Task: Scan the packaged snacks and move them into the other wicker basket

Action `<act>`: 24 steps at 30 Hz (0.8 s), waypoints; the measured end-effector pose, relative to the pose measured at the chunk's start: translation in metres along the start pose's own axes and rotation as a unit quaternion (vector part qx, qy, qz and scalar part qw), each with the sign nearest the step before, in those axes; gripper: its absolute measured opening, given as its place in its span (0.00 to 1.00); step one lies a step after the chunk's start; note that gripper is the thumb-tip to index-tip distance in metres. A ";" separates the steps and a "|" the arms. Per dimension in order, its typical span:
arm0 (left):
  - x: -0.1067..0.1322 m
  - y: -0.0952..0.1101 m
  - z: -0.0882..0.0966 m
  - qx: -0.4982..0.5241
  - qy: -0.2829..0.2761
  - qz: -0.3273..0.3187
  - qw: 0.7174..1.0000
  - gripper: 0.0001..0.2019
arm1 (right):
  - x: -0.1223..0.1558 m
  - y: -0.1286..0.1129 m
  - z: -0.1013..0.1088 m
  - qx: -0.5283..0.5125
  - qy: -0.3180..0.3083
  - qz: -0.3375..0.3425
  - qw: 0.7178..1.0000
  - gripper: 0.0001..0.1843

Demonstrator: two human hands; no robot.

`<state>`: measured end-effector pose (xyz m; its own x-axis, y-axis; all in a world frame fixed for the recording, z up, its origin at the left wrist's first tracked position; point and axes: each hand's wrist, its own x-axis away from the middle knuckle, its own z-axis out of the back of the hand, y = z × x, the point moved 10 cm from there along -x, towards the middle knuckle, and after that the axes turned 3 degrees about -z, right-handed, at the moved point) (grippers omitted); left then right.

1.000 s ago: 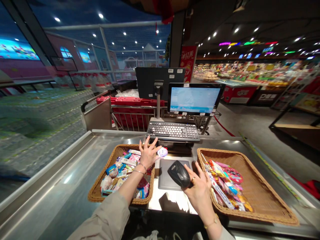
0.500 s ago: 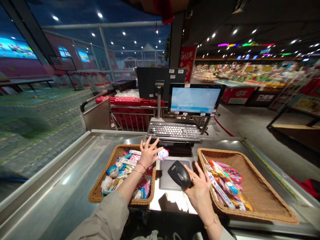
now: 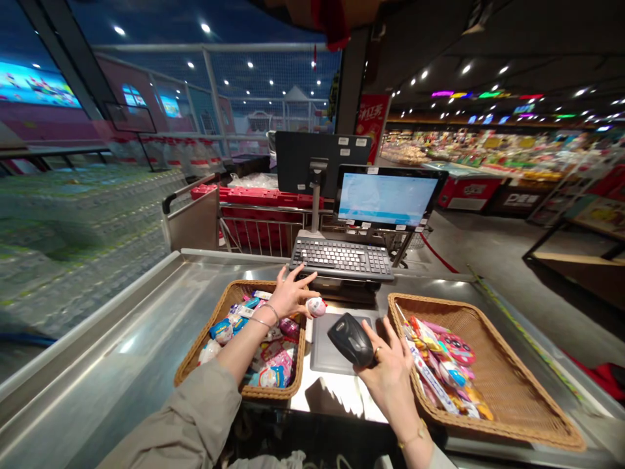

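My left hand (image 3: 288, 294) pinches a small egg-shaped toy (image 3: 316, 307) between thumb and forefinger, other fingers spread, above the right rim of the left wicker basket (image 3: 211, 321) full of small packaged snacks and toys. My right hand (image 3: 390, 365) grips a black handheld barcode scanner (image 3: 350, 339), held over a dark flat pad (image 3: 326, 352) between the baskets. The scanner's head points toward the egg toy. The right wicker basket (image 3: 508, 365) holds several colourful packets along its left side.
A black keyboard (image 3: 342, 258) sits behind the baskets with a lit screen (image 3: 387, 199) above it and a second monitor's back (image 3: 322, 156). The steel counter (image 3: 127, 365) stretches left. Red shopping carts (image 3: 258, 215) stand behind; store aisles fill the right background.
My left hand has turned and lowered slightly, bringing the egg toy closer to the scanner. The right hand with the scanner has hardly moved. The camera shifted a little.
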<state>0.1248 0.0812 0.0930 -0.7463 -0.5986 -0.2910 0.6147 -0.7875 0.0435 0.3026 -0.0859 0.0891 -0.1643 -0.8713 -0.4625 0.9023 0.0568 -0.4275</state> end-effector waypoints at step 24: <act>-0.009 -0.001 0.003 0.021 -0.080 0.011 0.997 0.23 | 0.001 -0.016 0.006 -0.022 0.009 0.038 0.999 0.12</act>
<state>0.1303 0.0873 0.0990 -0.7656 -0.6292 -0.1341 0.6229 -0.7771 0.0898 0.2909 -0.0906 0.1002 -0.1034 -0.8552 -0.5078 0.8938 0.1441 -0.4247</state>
